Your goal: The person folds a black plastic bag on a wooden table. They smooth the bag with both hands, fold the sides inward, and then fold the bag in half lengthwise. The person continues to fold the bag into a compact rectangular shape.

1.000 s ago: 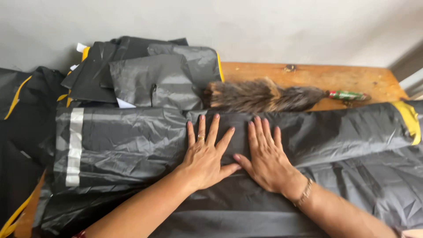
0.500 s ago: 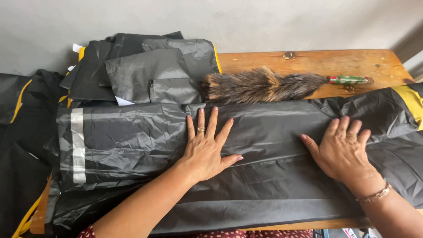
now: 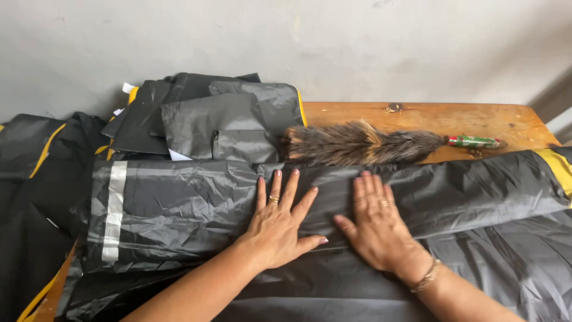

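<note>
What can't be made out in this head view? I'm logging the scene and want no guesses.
- Long dark grey plastic garment: right end cut off by the frame edge; middle hidden under left hand and right hand.
- Wooden table: mostly covered by garments.
- Brown feather duster: lower edge hidden behind the garment.

The left hand (image 3: 279, 226) wore a thin gold ring on one finger, and its nails were painted dark. The right hand (image 3: 379, 228) wore a gold ring too (plus a thin gold chain bracelet (image 3: 426, 276)). Both arms were bare.

Wooden table (image 3: 512, 122) carries black garments (image 3: 196, 206) (crinkled) and feather duster (image 3: 363, 143).
</note>
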